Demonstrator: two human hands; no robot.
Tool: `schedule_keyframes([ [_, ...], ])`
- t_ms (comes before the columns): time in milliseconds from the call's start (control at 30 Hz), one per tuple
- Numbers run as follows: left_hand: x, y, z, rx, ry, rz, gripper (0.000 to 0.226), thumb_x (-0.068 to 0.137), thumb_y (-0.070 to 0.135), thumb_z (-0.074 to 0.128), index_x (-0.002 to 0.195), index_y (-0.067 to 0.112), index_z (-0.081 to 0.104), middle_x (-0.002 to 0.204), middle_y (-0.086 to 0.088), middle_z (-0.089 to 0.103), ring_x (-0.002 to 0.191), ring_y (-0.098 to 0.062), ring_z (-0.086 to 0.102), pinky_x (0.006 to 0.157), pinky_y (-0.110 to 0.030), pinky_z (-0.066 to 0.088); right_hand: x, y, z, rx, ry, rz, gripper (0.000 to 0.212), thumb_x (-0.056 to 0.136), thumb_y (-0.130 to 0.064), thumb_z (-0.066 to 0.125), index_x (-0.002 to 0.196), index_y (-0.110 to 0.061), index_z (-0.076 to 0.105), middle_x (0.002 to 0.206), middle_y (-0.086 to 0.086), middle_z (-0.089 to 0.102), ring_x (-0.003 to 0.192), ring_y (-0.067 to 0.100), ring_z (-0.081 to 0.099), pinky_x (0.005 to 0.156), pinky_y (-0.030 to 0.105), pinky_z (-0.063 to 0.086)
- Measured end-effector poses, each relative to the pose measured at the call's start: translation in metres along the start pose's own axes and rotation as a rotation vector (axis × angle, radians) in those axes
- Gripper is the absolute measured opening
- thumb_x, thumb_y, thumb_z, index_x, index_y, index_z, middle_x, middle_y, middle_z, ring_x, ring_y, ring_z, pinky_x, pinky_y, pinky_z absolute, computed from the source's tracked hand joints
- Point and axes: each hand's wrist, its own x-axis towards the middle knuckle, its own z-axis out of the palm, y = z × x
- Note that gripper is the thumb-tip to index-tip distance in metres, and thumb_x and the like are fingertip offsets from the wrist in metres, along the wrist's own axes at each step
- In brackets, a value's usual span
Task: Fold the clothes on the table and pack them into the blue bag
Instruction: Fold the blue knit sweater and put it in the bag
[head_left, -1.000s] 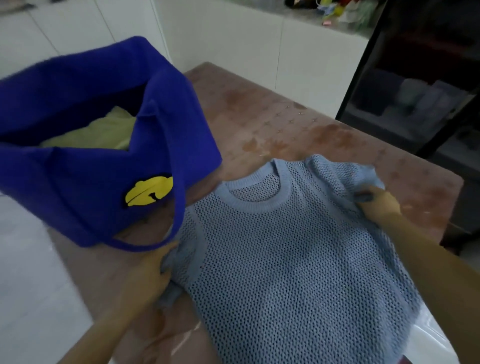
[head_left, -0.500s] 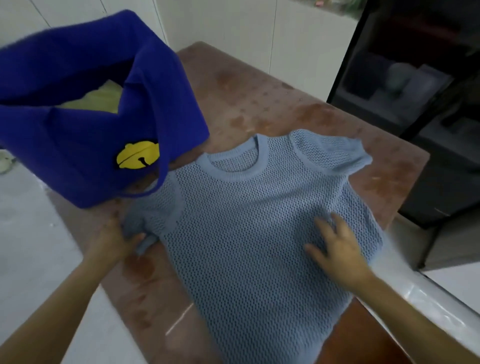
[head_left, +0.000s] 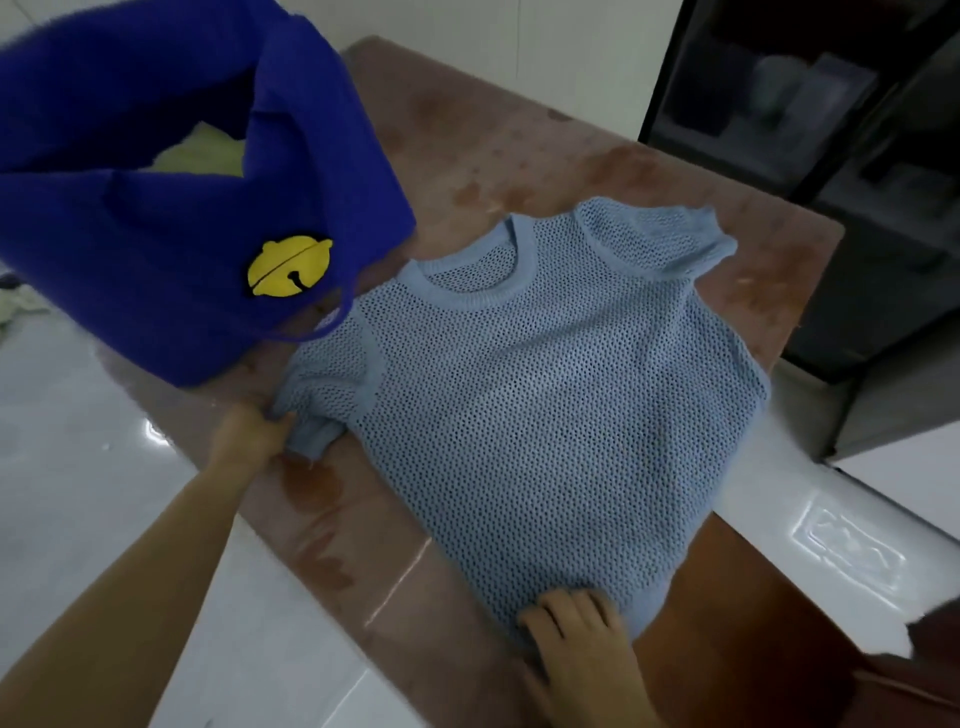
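A light blue mesh knit top (head_left: 545, 395) lies flat, face up, on the reddish-brown table (head_left: 519, 145), its neck toward the far side. My left hand (head_left: 249, 431) pinches the end of the top's left sleeve. My right hand (head_left: 576, 634) is at the top's bottom hem near me, fingers curled onto the hem's edge. The blue bag (head_left: 156, 218) with a yellow bell patch stands open at the table's left, a yellow-green garment (head_left: 202, 156) inside it. The bag's strap drapes onto the top's left shoulder.
White floor tiles (head_left: 78, 467) lie left of the table and a glossy white surface (head_left: 831, 540) lies to its right. A dark shelving unit (head_left: 831, 130) stands beyond the table's far right corner. White cabinets (head_left: 519, 52) line the back wall.
My right hand slid from the right sleeve down the top's body to its bottom hem. My left hand stayed at the left sleeve, now pulled out flat. The view shifted lower.
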Motion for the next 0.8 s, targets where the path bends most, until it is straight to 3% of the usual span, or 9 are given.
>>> schedule_keyframes([
  [133,0.004,-0.001,-0.007,-0.041,0.037,0.081,0.027,0.09,0.015,0.057,0.104,-0.007,0.061,0.098,-0.031,0.063,0.094,-0.042,0.059,0.07,-0.036,0.037,0.005,-0.007,-0.008,0.129,0.087,0.112,0.008,0.073,-0.028,0.052,0.071,-0.026,0.059,0.065,-0.006,0.058,0.06,0.016,0.058,0.079,0.029,0.036],
  [267,0.013,-0.025,-0.021,-0.097,0.011,0.137,0.027,0.088,0.011,0.062,0.107,-0.007,0.061,0.101,-0.029,0.064,0.098,-0.041,0.06,0.077,-0.04,0.042,-0.008,-0.01,-0.022,0.465,-0.124,0.318,0.009,0.083,-0.043,0.043,0.088,-0.035,0.042,0.068,-0.005,0.058,0.069,0.011,0.055,0.065,0.029,0.046],
  [333,0.022,-0.04,-0.03,-0.188,-0.069,0.037,0.033,0.084,0.014,0.069,0.11,-0.004,0.061,0.107,-0.025,0.064,0.1,-0.038,0.06,0.086,-0.045,0.048,-0.016,-0.008,-0.022,0.455,-0.16,0.334,0.015,0.081,-0.049,0.039,0.091,-0.038,0.042,0.073,-0.008,0.06,0.074,0.007,0.055,0.067,0.029,0.049],
  [433,0.034,-0.053,-0.044,-0.372,-0.302,-0.103,0.043,0.073,0.016,0.079,0.111,0.004,0.062,0.112,-0.019,0.064,0.101,-0.035,0.062,0.09,-0.049,0.05,-0.024,-0.009,-0.021,0.263,-0.236,0.242,0.027,0.071,-0.058,0.048,0.083,-0.033,0.051,0.071,-0.021,0.056,0.073,-0.007,0.05,0.068,0.008,0.039],
  [567,0.032,-0.027,-0.064,-0.586,-0.311,-0.041,0.032,0.082,0.017,0.071,0.112,0.017,0.057,0.112,-0.011,0.058,0.088,-0.027,0.06,0.059,-0.037,0.058,-0.029,-0.011,-0.02,0.186,-0.25,0.178,0.022,0.068,-0.055,0.061,0.078,-0.038,0.051,0.072,-0.023,0.052,0.07,-0.013,0.051,0.062,0.009,0.043],
  [633,0.028,0.001,-0.066,-0.711,-0.331,-0.003,0.023,0.09,0.013,0.061,0.111,0.022,0.058,0.103,-0.005,0.059,0.074,-0.023,0.063,0.054,-0.03,0.058,-0.027,-0.009,-0.032,0.381,-0.179,0.327,0.015,0.079,-0.039,0.066,0.082,-0.043,0.052,0.078,-0.023,0.057,0.073,-0.01,0.055,0.063,0.009,0.041],
  [700,0.021,0.04,-0.06,-0.844,-0.372,0.007,0.013,0.094,0.008,0.052,0.1,0.018,0.058,0.081,0.002,0.066,0.06,-0.012,0.065,0.051,-0.021,0.054,-0.023,0.0,-0.042,0.492,-0.072,0.516,0.025,0.085,-0.029,0.065,0.078,-0.049,0.053,0.074,-0.026,0.06,0.07,-0.006,0.058,0.059,0.011,0.041],
  [733,0.015,0.062,-0.057,-0.931,-0.415,0.011,0.013,0.094,0.005,0.05,0.094,0.016,0.057,0.072,0.005,0.068,0.059,-0.009,0.066,0.05,-0.018,0.053,-0.023,0.007,-0.045,0.493,-0.015,0.587,0.027,0.086,-0.027,0.064,0.077,-0.05,0.054,0.072,-0.025,0.06,0.069,-0.003,0.059,0.058,0.013,0.041],
  [800,0.009,0.1,-0.048,-1.14,-0.543,0.051,0.02,0.084,0.002,0.058,0.099,0.016,0.058,0.083,0.002,0.071,0.072,-0.013,0.069,0.059,-0.022,0.056,-0.022,0.016,-0.048,0.452,0.055,0.72,0.025,0.086,-0.025,0.064,0.074,-0.045,0.057,0.069,-0.018,0.062,0.07,0.003,0.062,0.062,0.017,0.044],
])
